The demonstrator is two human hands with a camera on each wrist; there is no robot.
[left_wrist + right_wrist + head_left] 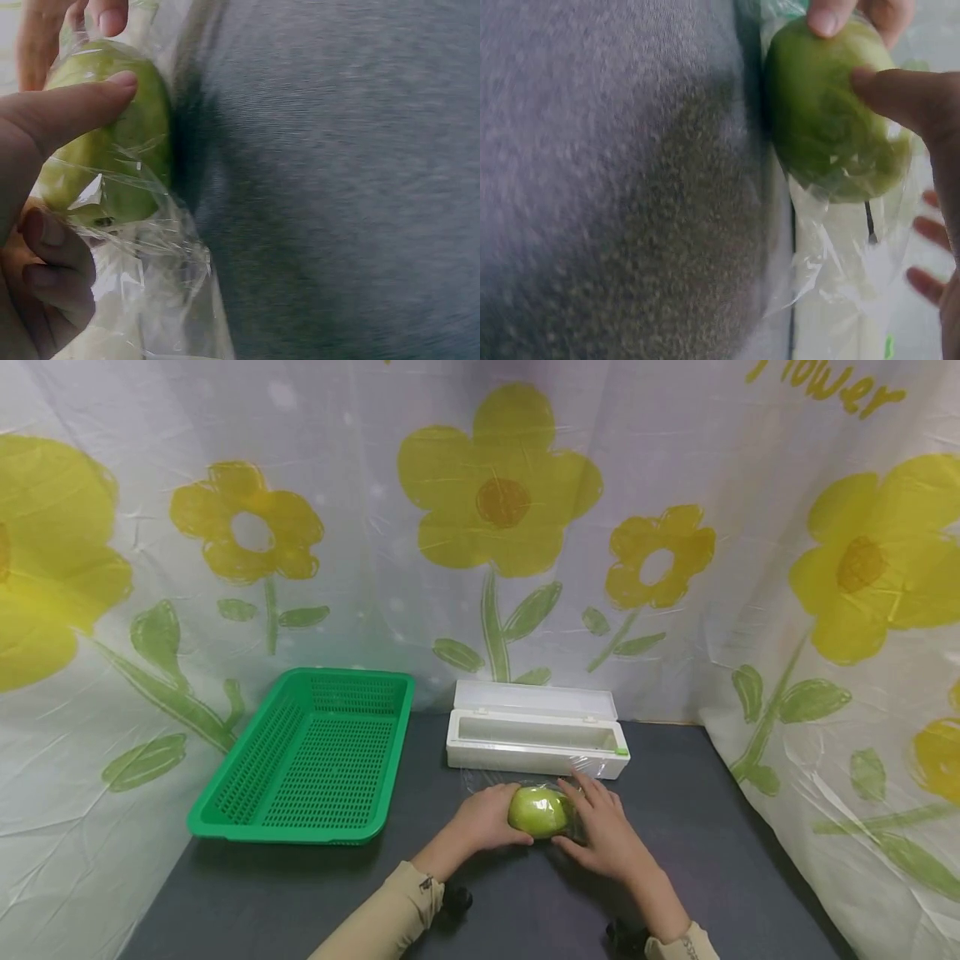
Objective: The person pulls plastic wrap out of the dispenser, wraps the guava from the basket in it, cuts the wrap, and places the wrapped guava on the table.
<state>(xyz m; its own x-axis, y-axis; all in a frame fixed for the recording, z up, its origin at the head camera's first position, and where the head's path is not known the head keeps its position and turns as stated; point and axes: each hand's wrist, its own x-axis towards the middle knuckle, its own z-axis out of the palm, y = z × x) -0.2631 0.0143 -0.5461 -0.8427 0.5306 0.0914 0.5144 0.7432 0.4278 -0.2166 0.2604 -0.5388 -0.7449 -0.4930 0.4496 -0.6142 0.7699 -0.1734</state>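
Observation:
A green fruit (pixel 537 812), oval and shiny, lies on the dark table with clear plastic film (pixel 161 247) around it. Its kind, apple or pear, I cannot tell. My left hand (pixel 491 818) grips it from the left, thumb across the near side and other fingers curled at the film. My right hand (pixel 606 827) is at its right side, the thumb on or close to the fruit and several fingers spread apart. Film (pixel 821 247) bunches at the fruit's end in the right wrist view. Behind the fruit stands a white film dispenser box (pixel 525 758), lid raised.
A green perforated plastic basket (pixel 300 835) stands at the left on the table (pixel 712 843). A bright green tab (pixel 621 752) sits at the dispenser's right end. A curtain (pixel 360 527) printed with yellow flowers hangs behind and at both sides.

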